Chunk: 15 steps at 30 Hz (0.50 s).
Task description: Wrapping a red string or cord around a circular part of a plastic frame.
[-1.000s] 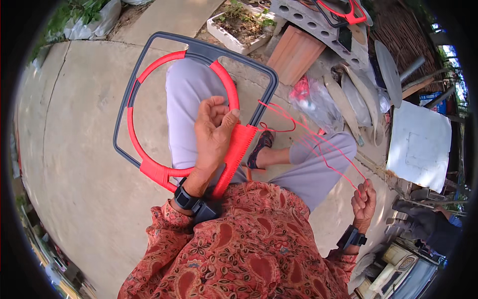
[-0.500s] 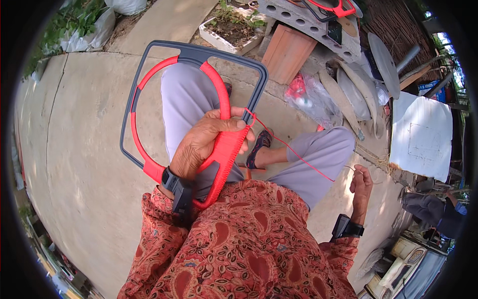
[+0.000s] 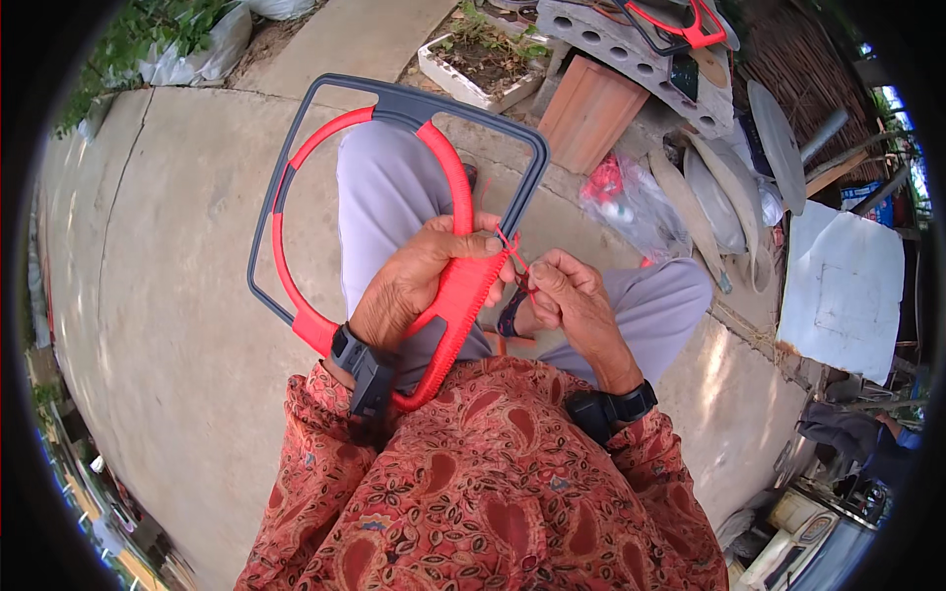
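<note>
In the head view, I am holding a grey and red frame [image 3: 463, 288] in front of me, over my left trouser leg [image 3: 372, 192] and close against my patterned shirt [image 3: 493, 473]. Its long axis is running outward from my lap, roughly up the view and tilting slightly right. The grey bar at its far end is pointing away from me and sloping down toward the right, while the red lower end is lying at my shirt hem. The wrapped right side is slanting from upper right to lower left, and a red ring is curving inside the grey outline.

My left hand [image 3: 414, 271] is closing around that wrapped side, the thumb lying across the upper end of the wrapping and pointing right, the fingertips showing beyond the edge. My right hand [image 3: 572, 295] is pinching a red cord [image 3: 515, 253] between thumb and fingers, just beside my left fingertips; the cord is reaching the frame where the wrapping is meeting bare grey. Beyond, a terracotta block [image 3: 594, 116] is standing near a clear plastic bag [image 3: 645, 225].
</note>
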Tool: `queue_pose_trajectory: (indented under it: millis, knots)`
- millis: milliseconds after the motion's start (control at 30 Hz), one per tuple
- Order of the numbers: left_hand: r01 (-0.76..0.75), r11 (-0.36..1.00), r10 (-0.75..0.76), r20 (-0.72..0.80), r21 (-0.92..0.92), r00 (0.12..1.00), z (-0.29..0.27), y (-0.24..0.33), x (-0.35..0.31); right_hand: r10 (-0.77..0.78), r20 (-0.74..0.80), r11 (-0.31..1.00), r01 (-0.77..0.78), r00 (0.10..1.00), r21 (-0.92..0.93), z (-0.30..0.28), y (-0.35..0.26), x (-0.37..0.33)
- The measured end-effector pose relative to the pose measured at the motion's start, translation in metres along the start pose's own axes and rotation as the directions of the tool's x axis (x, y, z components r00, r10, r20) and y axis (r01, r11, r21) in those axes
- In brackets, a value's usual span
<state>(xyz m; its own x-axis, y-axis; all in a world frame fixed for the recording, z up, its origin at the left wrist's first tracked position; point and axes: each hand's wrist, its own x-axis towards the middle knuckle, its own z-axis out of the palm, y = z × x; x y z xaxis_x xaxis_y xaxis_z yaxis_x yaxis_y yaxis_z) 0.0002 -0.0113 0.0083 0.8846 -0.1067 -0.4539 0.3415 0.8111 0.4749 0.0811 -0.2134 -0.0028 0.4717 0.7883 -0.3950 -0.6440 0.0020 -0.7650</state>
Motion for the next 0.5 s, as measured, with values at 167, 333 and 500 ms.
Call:
queue_pose_trajectory:
  millis: [167,333,500]
  knots:
    - [0.055,0.998,-0.055,0.003,-0.029,0.998,-0.006,0.002,0.005,-0.02,-0.066,0.971,0.003,0.998,-0.24,0.013,-0.01,-0.02]
    - [0.057,0.998,-0.056,-0.083,0.008,0.995,-0.001,0.003,0.004,-0.006,0.017,0.999,0.006,1.0,-0.037,-0.002,-0.018,-0.025]
    - [0.072,0.996,-0.075,-0.062,-0.045,0.995,-0.005,0.003,0.009,-0.012,-0.009,0.953,0.009,1.0,-0.304,-0.002,-0.03,-0.027]
